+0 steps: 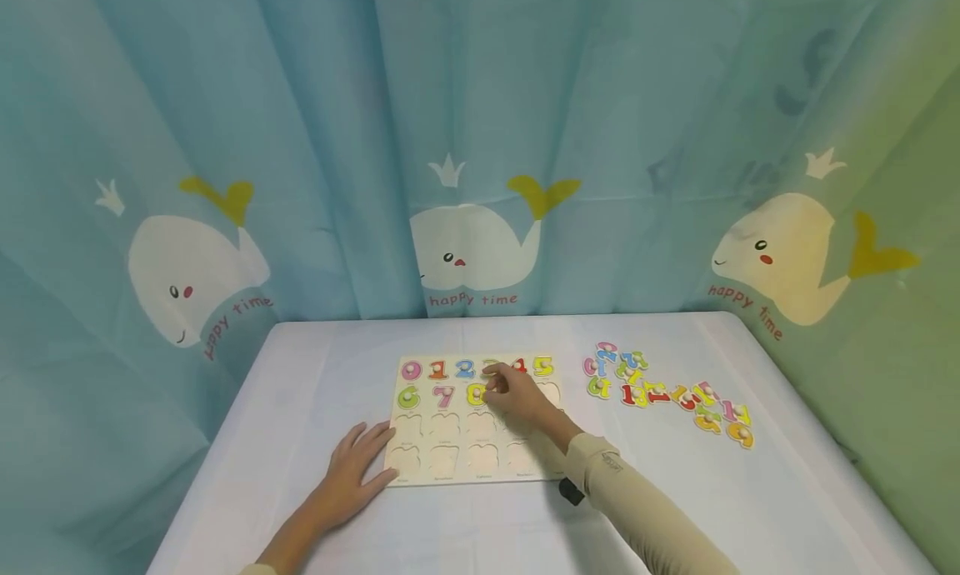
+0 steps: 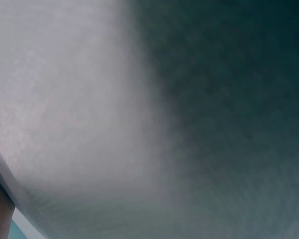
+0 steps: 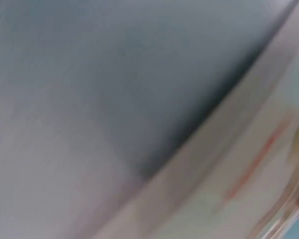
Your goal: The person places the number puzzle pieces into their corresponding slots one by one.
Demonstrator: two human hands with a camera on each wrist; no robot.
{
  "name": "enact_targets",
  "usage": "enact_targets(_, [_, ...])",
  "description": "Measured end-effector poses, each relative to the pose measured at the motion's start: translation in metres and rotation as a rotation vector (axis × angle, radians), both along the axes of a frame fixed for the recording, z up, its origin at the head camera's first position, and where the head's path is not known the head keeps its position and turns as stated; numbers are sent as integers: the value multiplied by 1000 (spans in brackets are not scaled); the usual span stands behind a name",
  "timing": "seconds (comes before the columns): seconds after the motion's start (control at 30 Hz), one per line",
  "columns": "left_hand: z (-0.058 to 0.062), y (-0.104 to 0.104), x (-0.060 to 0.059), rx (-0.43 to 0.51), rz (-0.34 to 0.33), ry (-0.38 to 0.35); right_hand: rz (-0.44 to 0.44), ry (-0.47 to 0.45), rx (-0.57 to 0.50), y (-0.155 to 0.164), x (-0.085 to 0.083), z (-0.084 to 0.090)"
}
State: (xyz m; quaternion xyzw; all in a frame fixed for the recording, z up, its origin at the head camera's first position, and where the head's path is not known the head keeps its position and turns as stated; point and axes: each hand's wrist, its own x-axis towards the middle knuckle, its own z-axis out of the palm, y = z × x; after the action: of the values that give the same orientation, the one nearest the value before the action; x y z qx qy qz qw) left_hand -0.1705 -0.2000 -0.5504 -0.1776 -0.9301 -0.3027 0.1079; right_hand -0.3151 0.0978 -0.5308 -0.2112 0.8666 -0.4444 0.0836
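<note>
Number puzzle board (image 1: 450, 462) lying flat near the middle of the white table (image 1: 300, 367), top row filled with coloured numerals, second row partly filled, lower rows showing bare cut-outs. Left hand (image 1: 352, 473) flat on the tabletop, fingers spread and straight, fingertips touching the board's lower left edge. Right hand (image 1: 519, 396) over the board's second row, fingers curled down at the yellow number piece (image 1: 476, 394) there; pinching or merely touching, impossible to tell from the head view. Beige sleeve (image 1: 637, 508) trailing back across the board's right corner. Loose number pieces (image 1: 667, 392) scattered on the table well to the right of the board. Whale-print curtain (image 1: 480, 142) behind. Both wrist views blurred, nothing readable.
</note>
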Motion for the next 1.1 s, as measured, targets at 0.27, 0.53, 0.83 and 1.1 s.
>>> enact_targets(0.27, [1, 1, 1, 3, 2, 4, -119, 26, -18, 37, -8, 2])
enact_targets(0.53, [1, 0, 2, -14, 7, -8, -308, 28, 12, 91, -15, -1])
enact_targets(0.83, [0, 0, 0, 7, -2, -12, -403, 140, -8, 136, -9, 13])
enact_targets(1.1, [3, 1, 1, 6, 2, -18, -531, 144, 63, 184, -8, 25])
